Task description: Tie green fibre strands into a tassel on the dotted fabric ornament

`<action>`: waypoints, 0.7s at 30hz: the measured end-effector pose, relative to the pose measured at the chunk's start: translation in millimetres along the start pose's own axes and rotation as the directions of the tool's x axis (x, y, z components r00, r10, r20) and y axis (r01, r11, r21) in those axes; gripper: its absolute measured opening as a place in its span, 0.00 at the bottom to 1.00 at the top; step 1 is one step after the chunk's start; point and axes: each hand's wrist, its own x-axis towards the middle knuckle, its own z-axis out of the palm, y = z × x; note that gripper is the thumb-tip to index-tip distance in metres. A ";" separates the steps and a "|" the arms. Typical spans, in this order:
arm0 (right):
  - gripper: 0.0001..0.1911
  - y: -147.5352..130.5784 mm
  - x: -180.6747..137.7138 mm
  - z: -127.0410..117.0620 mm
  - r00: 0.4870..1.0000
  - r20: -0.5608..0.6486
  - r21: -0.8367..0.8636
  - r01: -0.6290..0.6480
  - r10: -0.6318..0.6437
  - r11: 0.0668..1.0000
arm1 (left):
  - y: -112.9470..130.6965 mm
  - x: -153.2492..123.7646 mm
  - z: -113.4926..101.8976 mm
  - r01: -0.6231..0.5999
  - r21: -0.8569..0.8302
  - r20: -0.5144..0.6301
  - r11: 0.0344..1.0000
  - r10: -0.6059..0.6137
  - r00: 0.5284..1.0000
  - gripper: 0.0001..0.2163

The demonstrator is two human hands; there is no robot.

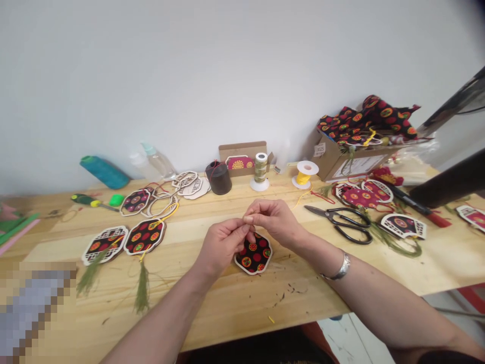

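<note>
My left hand (226,243) and my right hand (271,220) meet fingertip to fingertip above the middle of the table. Both are pinched closed; whatever lies between the fingers is too small to make out. Just beneath them a scalloped ornament (255,255) with black, red-and-orange patterned fabric and a pale wooden rim lies flat, its upper part hidden by my hands. Black-handled scissors (343,221) rest to the right of my right hand. Off to the left lie two similar ornaments, a patterned one (144,236) and a lattice one (106,245), each with a green tassel.
Along the wall stand a black spool (219,178), a green thread spool (260,172), a yellow thread spool (304,175) and a cardboard box (350,159) topped with patterned fabric. A screwdriver (89,201) and a teal thread cone (105,172) lie at left. A black post (450,174) crosses the right side.
</note>
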 end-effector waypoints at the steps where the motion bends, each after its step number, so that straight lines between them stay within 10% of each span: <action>1: 0.06 -0.3 0.1 0.2 1.000 0.014 0.013 0.023 -0.023 1.000 | 1.0 -0.6 -0.4 -0.041 0.052 -0.007 0.998 0.041 0.999 0.08; 9: 0.14 -1.2 1.2 -5.3 0.973 0.021 -0.012 0.231 -0.231 0.973 | 1.0 4.2 -3.7 -0.352 0.218 -0.134 0.910 0.385 0.913 0.05; 21: 0.16 12.7 -2.5 2.7 0.967 0.250 0.199 -0.001 -0.050 0.980 | 2.7 4.0 0.7 -0.356 -0.075 -0.208 0.932 0.334 0.919 0.04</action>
